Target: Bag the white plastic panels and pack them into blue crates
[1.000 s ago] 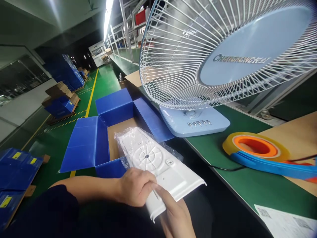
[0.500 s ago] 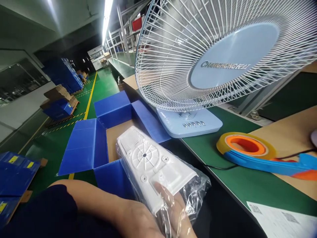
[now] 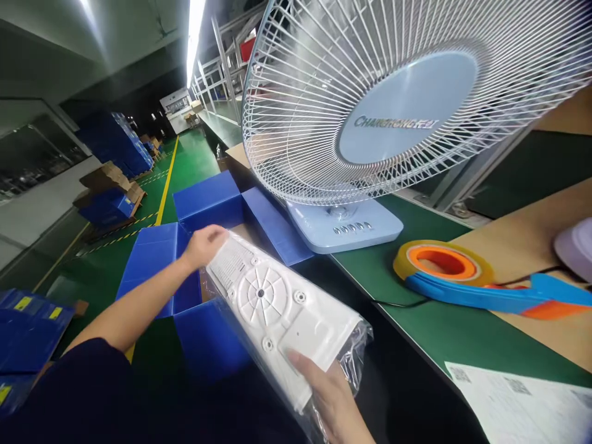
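A white plastic fan base (image 3: 296, 308), wrapped in a clear plastic bag, lies tilted between my two hands with its ribbed underside up. My left hand (image 3: 206, 245) grips its far end, near the printed label. Around the near edge, my right hand (image 3: 326, 391) is closed on the base and the loose bag, its thumb on the underside. Beneath and beyond the base stands a blue carton (image 3: 203, 336) with its flaps spread open.
To the right, on the green-topped bench (image 3: 416, 336), stands an assembled light-blue table fan (image 3: 409, 111). A tape dispenser (image 3: 481, 296) with yellow tape and a printed sheet (image 3: 504, 394) lie nearer. Stacked blue boxes (image 3: 28, 333) are at the left on the green floor.
My left hand has moved from the near end of the fan base out to its far end and taken hold there. My right hand still holds the near end.
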A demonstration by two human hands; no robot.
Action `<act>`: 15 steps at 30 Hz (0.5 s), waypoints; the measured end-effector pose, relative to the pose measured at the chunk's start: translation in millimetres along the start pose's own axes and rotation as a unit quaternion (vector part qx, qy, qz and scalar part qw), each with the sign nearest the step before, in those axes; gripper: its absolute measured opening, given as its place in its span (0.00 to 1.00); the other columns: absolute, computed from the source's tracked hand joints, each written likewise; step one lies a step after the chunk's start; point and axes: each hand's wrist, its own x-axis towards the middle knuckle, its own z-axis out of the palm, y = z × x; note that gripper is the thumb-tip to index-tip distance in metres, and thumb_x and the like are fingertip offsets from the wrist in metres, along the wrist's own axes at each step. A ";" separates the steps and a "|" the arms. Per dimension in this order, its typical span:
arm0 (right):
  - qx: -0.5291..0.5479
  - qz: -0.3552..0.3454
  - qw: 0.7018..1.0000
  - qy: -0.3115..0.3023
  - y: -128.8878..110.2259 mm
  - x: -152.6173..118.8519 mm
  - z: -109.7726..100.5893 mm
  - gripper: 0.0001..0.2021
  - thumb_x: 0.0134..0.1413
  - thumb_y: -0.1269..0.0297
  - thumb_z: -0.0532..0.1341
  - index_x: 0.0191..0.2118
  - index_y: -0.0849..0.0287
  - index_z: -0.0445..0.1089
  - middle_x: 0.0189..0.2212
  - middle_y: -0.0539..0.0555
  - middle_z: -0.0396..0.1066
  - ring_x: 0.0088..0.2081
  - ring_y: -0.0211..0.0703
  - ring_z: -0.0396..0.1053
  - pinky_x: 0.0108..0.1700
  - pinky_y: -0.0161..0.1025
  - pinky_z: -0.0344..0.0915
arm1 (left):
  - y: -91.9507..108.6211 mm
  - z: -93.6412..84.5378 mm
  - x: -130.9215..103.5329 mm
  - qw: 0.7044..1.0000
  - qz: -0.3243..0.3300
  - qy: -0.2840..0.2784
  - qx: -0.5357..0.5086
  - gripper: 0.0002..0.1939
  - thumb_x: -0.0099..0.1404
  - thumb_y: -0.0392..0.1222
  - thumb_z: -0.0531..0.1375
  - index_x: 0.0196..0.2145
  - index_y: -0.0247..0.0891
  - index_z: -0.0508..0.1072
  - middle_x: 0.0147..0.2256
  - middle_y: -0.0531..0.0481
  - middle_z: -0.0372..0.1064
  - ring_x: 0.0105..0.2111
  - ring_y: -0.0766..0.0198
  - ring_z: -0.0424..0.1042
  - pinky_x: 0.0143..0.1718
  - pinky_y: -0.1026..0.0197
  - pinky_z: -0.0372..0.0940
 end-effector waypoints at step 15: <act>-0.013 0.027 0.993 -0.115 19.3 20.4 16.3 0.46 0.43 0.51 0.82 0.68 0.58 0.71 0.58 0.65 0.79 0.58 0.69 0.77 0.65 0.64 0.70 | 53.9 59.2 25.5 0.816 0.180 -0.511 0.200 0.39 0.65 0.75 0.66 0.61 0.44 0.75 0.57 0.42 0.79 0.55 0.43 0.78 0.53 0.51 0.68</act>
